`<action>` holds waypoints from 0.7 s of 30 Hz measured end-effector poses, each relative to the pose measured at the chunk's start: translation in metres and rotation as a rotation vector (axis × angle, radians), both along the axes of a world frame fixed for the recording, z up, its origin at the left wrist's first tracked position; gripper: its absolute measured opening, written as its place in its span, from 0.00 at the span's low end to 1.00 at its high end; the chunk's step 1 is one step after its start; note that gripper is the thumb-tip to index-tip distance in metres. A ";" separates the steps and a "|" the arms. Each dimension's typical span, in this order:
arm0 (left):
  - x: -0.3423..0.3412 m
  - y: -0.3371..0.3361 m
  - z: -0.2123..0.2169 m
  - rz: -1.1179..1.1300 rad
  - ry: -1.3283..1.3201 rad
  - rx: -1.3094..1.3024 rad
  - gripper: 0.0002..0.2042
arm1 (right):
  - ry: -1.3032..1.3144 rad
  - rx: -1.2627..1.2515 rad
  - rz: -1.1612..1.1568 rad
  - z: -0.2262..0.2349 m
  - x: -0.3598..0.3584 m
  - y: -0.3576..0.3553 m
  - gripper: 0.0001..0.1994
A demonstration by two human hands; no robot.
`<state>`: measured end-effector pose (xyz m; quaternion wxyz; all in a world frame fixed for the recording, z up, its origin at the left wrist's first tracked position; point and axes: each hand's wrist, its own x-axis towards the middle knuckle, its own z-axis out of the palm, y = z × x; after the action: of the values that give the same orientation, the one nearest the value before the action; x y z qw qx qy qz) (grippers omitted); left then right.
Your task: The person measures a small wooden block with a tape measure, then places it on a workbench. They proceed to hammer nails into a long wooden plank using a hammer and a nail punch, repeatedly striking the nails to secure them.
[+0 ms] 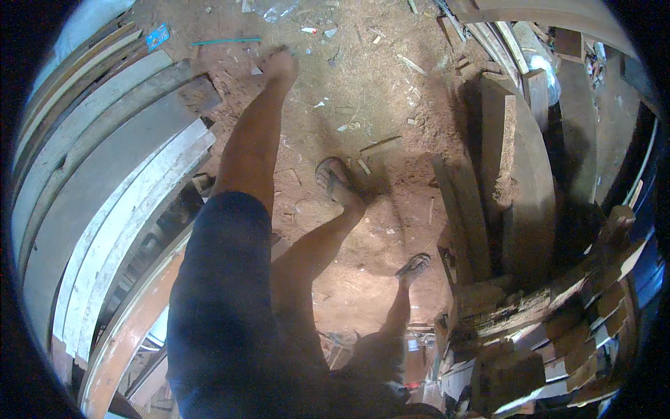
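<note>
The person's left grip is reaching out low over the far part of the floor. The fingers are looking bunched and blurred from here, and I can't tell whether they are pinching anything. A green strip is lying on the floor to the left of the grip, its right end stopping near the fingers. A white scrap is lying just beside the grip, also on the left. The bare arm is stretching back from there into a dark sleeve.

To the right of the arm, a sandalled left foot is standing around the middle of the floor, and the right foot, sandalled too, is standing nearer the floor's right edge. Chips and a thin stick are littering the dirt, and clear plastic is lying toward the far end.

Along the floor's left edge, long boards are running side by side, white ones among them; a blue packet is resting at their far end. Along the right edge, thick planks are leaning close together, and a pile of offcuts is filling the near right corner.
</note>
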<state>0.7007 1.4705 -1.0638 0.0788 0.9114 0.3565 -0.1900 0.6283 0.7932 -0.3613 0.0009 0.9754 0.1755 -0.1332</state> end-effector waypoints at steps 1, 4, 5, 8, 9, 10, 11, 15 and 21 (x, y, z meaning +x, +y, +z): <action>-0.001 0.002 0.008 -0.020 -0.047 0.019 0.18 | -0.008 0.009 -0.006 -0.002 -0.002 0.000 0.47; -0.009 -0.017 0.050 0.108 -0.345 -0.139 0.17 | -0.036 0.023 -0.015 0.009 -0.008 -0.004 0.46; -0.021 -0.025 0.072 0.219 -0.483 -0.388 0.15 | -0.045 0.027 -0.017 0.011 -0.010 -0.007 0.46; -0.052 -0.079 0.196 0.436 -0.695 -0.880 0.11 | 0.025 0.029 -0.144 0.013 0.009 0.026 0.44; -0.066 -0.098 0.256 0.487 -0.630 -0.859 0.11 | 0.093 0.043 -0.221 0.015 0.026 0.045 0.42; -0.077 -0.117 0.307 0.516 -0.559 -0.840 0.11 | 0.125 0.230 -0.307 0.012 0.042 0.065 0.39; -0.091 -0.133 0.353 0.478 -0.536 -0.830 0.11 | 0.161 0.253 -0.325 0.012 0.045 0.069 0.39; -0.160 -0.207 0.494 0.451 -0.521 -0.843 0.10 | 0.289 0.334 -0.383 0.021 0.060 0.078 0.42; -0.234 -0.331 0.673 0.478 -0.522 -0.942 0.11 | 0.096 0.786 -0.387 0.055 0.033 -0.016 0.30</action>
<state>0.4671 1.1397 -0.3908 0.6009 0.6893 0.3979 -0.0743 0.6609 0.7773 -0.3058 -0.4034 0.9092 0.0265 -0.0993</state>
